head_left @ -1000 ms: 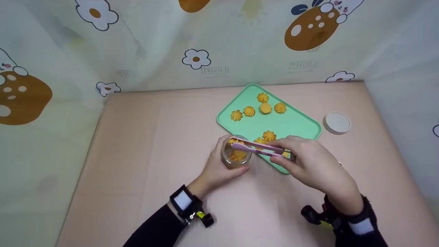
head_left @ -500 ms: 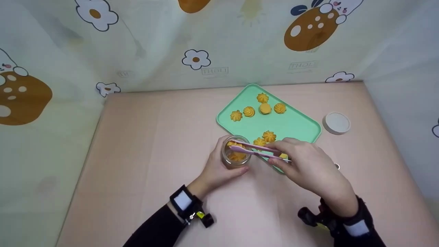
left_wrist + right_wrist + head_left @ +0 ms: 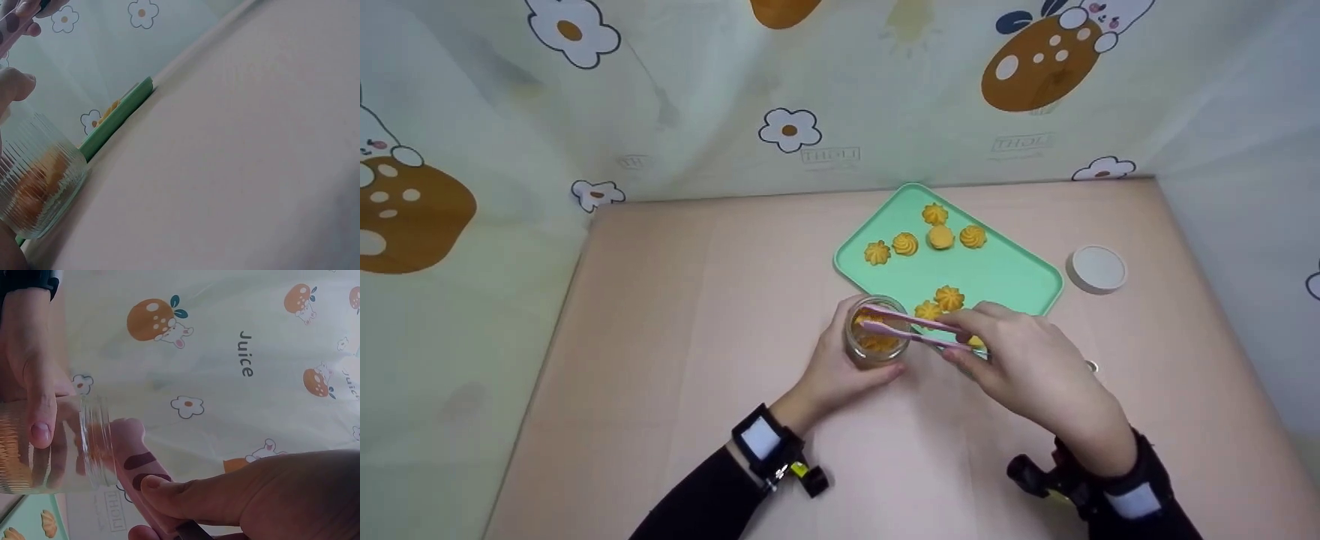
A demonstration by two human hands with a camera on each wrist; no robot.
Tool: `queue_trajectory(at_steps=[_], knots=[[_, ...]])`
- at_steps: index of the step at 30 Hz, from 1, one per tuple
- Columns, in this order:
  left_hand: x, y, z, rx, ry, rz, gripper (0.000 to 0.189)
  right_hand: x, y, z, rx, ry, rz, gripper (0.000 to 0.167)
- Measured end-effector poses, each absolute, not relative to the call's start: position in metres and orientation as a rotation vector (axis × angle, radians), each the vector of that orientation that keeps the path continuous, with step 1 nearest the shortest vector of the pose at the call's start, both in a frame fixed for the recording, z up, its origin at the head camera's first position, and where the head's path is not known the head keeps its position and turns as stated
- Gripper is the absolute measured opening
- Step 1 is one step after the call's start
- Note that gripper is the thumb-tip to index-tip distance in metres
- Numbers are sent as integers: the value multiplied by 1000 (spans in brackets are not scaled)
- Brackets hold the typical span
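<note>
My left hand (image 3: 836,371) grips a clear ribbed glass jar (image 3: 95,461) around its side, near the tray's front edge. Yellow piped cookies (image 3: 36,188) lie at the bottom of the jar. In my right hand (image 3: 1039,367) are pink tongs (image 3: 889,329), pinched between thumb and fingers, with their tips within the jar's mouth. Whether a cookie is between the tips cannot be made out. Several swirled cookies (image 3: 949,298) rest on the green tray (image 3: 1005,277) behind the hands; another is partly covered by my right hand.
To the right of the tray a round white lid (image 3: 1098,270) lies on the pink tabletop (image 3: 682,315). A small ring-shaped end (image 3: 1093,366) peeks out beside my right hand. A patterned curtain (image 3: 697,97) hangs behind the table and at both sides.
My right hand has shifted slightly left and down, and the tong tips sit a little further into the jar. A cookie near the tips appears lower in the jar. The left hand stays put.
</note>
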State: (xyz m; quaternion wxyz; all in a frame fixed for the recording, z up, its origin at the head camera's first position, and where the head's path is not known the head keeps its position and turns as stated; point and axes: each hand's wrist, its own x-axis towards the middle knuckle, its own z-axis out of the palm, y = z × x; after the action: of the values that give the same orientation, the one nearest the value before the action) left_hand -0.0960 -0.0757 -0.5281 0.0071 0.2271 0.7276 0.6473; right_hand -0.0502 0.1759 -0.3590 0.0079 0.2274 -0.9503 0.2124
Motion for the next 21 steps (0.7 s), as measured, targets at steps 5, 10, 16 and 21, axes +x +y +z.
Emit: queue_trajectory(at_steps=[5,10,16,21], knots=[[-97,-75,-528,737,2256,2041,93,-50,177,-358,702,-2975,684,32],[-97,-75,-527,745,2259,2046,94,-51,179,-357,695,-2983,706,34],[-96,-74,-527,723,2245,2065,98,-52,184,-355,704,-2962,754,38],[-96,-74,-527,694,2260,2052,99,-57,199,-350,664,-2967,807,42]])
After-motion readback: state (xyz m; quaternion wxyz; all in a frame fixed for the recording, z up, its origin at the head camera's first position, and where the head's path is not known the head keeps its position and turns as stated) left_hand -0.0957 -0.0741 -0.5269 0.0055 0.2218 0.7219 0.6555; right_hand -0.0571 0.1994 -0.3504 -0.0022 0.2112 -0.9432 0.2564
